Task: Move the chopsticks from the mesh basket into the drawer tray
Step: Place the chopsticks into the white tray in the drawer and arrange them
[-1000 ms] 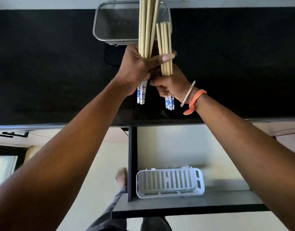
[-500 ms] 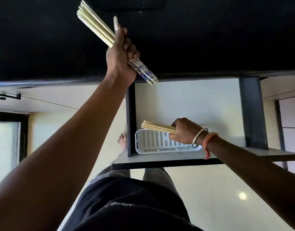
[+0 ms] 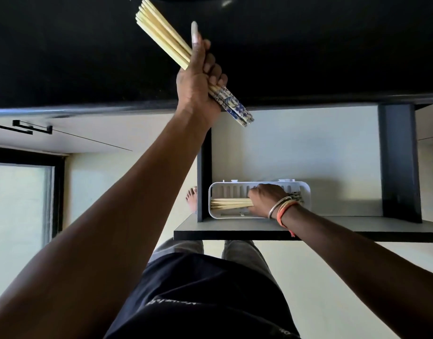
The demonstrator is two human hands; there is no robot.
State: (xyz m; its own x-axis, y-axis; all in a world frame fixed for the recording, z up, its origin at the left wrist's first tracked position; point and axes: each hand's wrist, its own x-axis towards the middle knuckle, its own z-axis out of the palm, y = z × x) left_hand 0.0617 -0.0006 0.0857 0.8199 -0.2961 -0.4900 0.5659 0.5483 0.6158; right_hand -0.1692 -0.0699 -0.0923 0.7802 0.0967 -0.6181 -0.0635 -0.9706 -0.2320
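Above the open drawer (image 3: 308, 148), a person's left hand (image 3: 198, 77) is gripping a bundle of pale chopsticks (image 3: 161, 33) in a closed fist, thumb pointing up along the bundle. This bundle is tilting, its plain ends rising away from the drawer across the black countertop (image 3: 308, 45), while its blue-and-white patterned ends are poking out below the fist, just over the drawer's back edge. Down inside the drawer, a white slotted tray (image 3: 235, 189) is sitting against the drawer's near front panel, close to its left wall. The right hand (image 3: 265, 200) is reaching into that tray, fingers curled around a second bundle of chopsticks (image 3: 230, 203). This second bundle is lying flat along the length of the tray, plain ends pointing toward the drawer's left wall, patterned ends just peeking out past the hand on the other side. Whether the bundle is resting fully on the tray floor cannot be told. A metal bangle (image 3: 279, 206) and an orange thread band (image 3: 285, 211) are circling the right wrist at the tray's near rim. Beside the drawer's left wall, a bare foot (image 3: 192, 200) is showing on the pale floor, and the person's dark shirt (image 3: 198, 297) is filling the view nearer than the drawer front.
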